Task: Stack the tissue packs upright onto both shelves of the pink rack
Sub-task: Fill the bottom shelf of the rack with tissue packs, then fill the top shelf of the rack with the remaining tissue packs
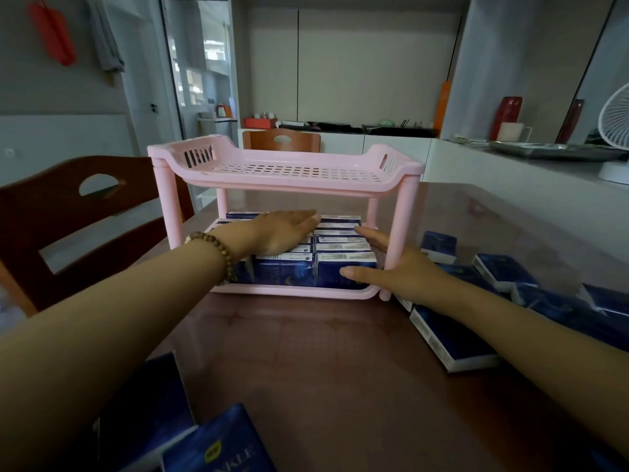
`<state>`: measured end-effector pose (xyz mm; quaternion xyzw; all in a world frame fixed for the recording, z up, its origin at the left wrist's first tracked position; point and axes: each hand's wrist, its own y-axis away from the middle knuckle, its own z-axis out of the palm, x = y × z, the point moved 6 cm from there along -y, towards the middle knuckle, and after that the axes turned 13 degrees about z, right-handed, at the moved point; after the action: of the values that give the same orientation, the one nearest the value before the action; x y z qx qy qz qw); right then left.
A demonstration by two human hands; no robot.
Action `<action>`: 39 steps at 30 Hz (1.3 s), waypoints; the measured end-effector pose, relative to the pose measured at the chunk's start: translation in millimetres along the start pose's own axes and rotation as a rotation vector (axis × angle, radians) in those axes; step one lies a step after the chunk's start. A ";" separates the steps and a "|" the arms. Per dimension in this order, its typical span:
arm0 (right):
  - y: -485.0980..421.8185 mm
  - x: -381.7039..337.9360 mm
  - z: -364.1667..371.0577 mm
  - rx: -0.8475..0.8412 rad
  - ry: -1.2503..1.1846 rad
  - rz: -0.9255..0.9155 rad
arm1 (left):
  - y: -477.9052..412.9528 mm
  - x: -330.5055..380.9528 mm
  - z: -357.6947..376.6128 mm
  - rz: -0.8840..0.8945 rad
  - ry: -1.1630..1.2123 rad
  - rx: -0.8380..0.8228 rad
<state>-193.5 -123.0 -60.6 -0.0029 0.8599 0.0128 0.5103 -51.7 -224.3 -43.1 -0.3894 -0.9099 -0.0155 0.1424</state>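
Along the tabletop's right edge, a loose scatter of dark blue plastic-wrapped tissue packs (452,338), lying flat and overlapping, the nearest just beside the rack's right front post; more of the same at the near left corner, cut off by the frame. At the left edge, a brown wooden chair with a cut-out handle (85,206); beyond the far edge, a second chair back (280,139). Underneath it all, a glossy brown tabletop (306,352) catching pale reflections. To the right, a white counter (510,178) bearing a round metal tray (551,151), a white mug (510,131), a red bottle (507,114) and a white fan (616,120); grey walls and a glazed door (190,69) farther back. Toward the far middle of the tabletop, a pink plastic two-shelf rack (286,168), its lower shelf filled with rows of upright packs (343,248). Left hand (286,233), wooden bead bracelet (214,250) at the wrist, reached in under the upper shelf, flat and palm down on the pack tops, fingers straight. Right hand (391,264) spread wide at the front right corner, thumb against the front pack's face, fingers along the row's right side, gripping nothing.
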 end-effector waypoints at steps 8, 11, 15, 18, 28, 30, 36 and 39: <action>-5.9 -0.9 -5.3 -0.074 -0.036 -0.024 | 13.7 3.7 3.3 -0.098 -0.123 -0.073; -9.8 2.2 -6.8 -0.043 0.014 0.034 | 10.8 -1.4 8.5 -0.123 -0.158 -0.082; 1.8 -5.6 -4.2 -0.087 0.041 0.051 | 17.4 4.5 3.9 -0.094 -0.123 -0.067; 13.9 -11.6 -10.4 -0.051 0.048 0.053 | 39.7 18.8 -11.9 -0.060 0.005 0.072; 78.7 -17.1 -17.6 0.091 0.075 0.132 | 179.7 37.7 -14.4 -0.028 0.120 0.022; 89.8 -19.8 -10.6 0.102 0.039 0.132 | 210.5 31.3 -5.9 -0.051 0.072 -0.007; 124.7 -37.8 43.9 -0.050 0.055 0.132 | 282.6 20.0 2.2 -0.177 0.031 -0.042; 137.9 -41.3 81.6 -0.161 0.210 0.156 | 305.4 21.6 5.5 -0.201 0.052 -0.021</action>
<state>-104.6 16.5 -60.8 0.0215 0.9023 0.1209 0.4133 150.6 4.4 -67.8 -0.2970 -0.9401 -0.0494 0.1597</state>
